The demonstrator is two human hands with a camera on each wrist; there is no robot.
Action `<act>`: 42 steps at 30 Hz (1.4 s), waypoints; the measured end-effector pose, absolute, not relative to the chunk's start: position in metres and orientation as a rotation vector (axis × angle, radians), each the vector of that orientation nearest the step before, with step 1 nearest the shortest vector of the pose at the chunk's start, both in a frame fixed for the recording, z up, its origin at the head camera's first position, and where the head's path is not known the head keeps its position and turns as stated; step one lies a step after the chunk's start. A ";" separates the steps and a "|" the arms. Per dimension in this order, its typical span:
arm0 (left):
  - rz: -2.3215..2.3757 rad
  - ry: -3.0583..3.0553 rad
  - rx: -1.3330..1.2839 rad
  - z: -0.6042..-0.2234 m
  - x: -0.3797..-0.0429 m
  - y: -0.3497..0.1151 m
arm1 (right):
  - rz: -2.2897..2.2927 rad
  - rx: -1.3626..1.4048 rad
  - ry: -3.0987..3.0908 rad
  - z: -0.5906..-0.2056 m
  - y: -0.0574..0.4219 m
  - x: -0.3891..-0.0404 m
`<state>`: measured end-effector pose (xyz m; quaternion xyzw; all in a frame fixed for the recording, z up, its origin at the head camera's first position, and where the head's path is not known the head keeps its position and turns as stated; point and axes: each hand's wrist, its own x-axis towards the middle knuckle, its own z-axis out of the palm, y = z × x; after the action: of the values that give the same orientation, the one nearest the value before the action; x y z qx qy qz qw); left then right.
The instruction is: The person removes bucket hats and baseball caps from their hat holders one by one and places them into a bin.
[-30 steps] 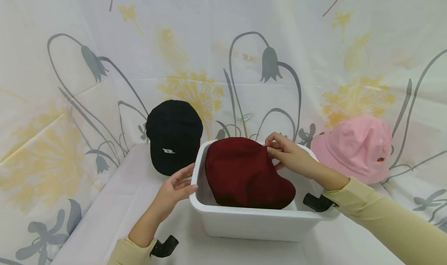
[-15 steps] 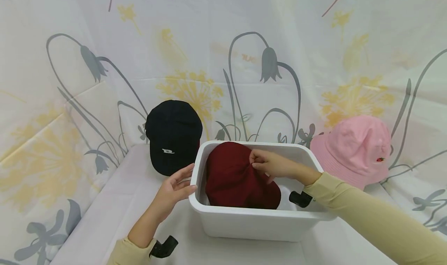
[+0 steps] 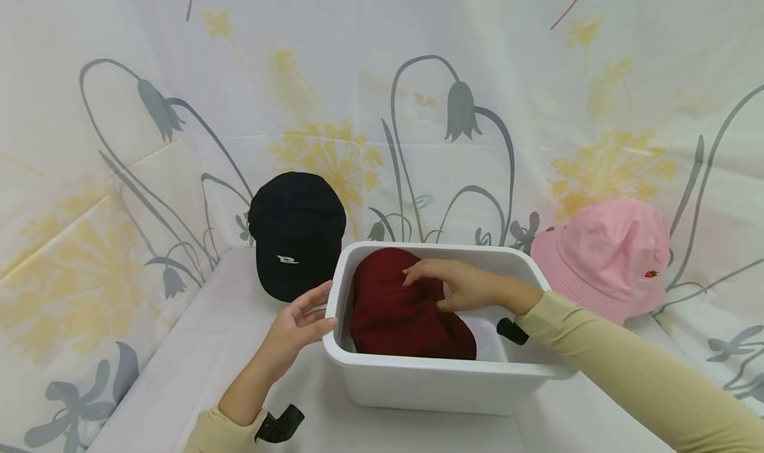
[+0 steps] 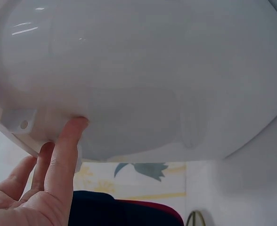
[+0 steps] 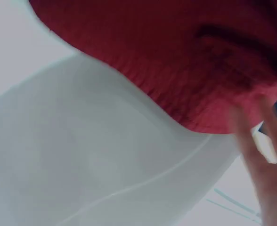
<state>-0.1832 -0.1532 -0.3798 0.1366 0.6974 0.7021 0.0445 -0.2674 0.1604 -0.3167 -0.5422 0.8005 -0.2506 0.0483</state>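
A dark red cap [image 3: 412, 333] lies in the left part of a white plastic bin [image 3: 430, 377], its crown creased. My right hand [image 3: 456, 284] is over the cap with fingers spread and touches or nearly touches its top; the right wrist view shows the blurred fingers [image 5: 254, 136] next to the red cloth. At the bin's left end, my left hand [image 3: 292, 330] rests against the rim, thumb at the edge. The left wrist view has its fairly straight fingers [image 4: 63, 160] touching the bin's outer wall and rim from below.
Left behind the bin stands a black cap [image 3: 298, 234] with a small white emblem and a hint of red at its edge. A pink bucket hat [image 3: 609, 254] with a strawberry patch sits to the right. Flower-printed cloth [image 3: 358, 95] hangs behind.
My right hand has carried the red cap's edge down and left into the bin, then let go and spread its fingers over it. The left hand has stayed at the rim.
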 end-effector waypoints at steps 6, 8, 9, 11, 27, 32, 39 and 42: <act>2.151 2.124 0.428 -0.379 -0.183 -0.154 | -0.509 -1.862 2.378 -0.312 0.158 -0.260; 2.151 2.124 0.430 -0.380 -0.183 -0.154 | -0.417 -1.922 2.358 -0.312 0.155 -0.258; 2.152 2.124 0.432 -0.380 -0.184 -0.154 | -0.375 -1.937 2.354 -0.312 0.153 -0.257; 2.152 2.126 0.432 -0.380 -0.184 -0.154 | -0.313 -1.966 2.347 -0.314 0.149 -0.256; 2.143 2.126 0.387 -0.377 -0.181 -0.151 | 0.131 -1.912 2.309 -0.342 0.109 -0.261; 2.143 2.122 0.390 -0.377 -0.182 -0.150 | 0.187 -1.885 2.296 -0.350 0.098 -0.263; 2.137 2.135 0.381 -0.376 -0.181 -0.152 | 0.149 -1.927 2.208 -0.360 0.088 -0.265; 2.136 2.138 0.371 -0.376 -0.180 -0.152 | 0.184 -1.897 2.200 -0.360 0.086 -0.264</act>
<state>-0.1801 -0.1517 -0.3760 0.1215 0.7014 0.7007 0.0481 -0.2640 0.0860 -0.3600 -0.6475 0.7507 0.0628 0.1152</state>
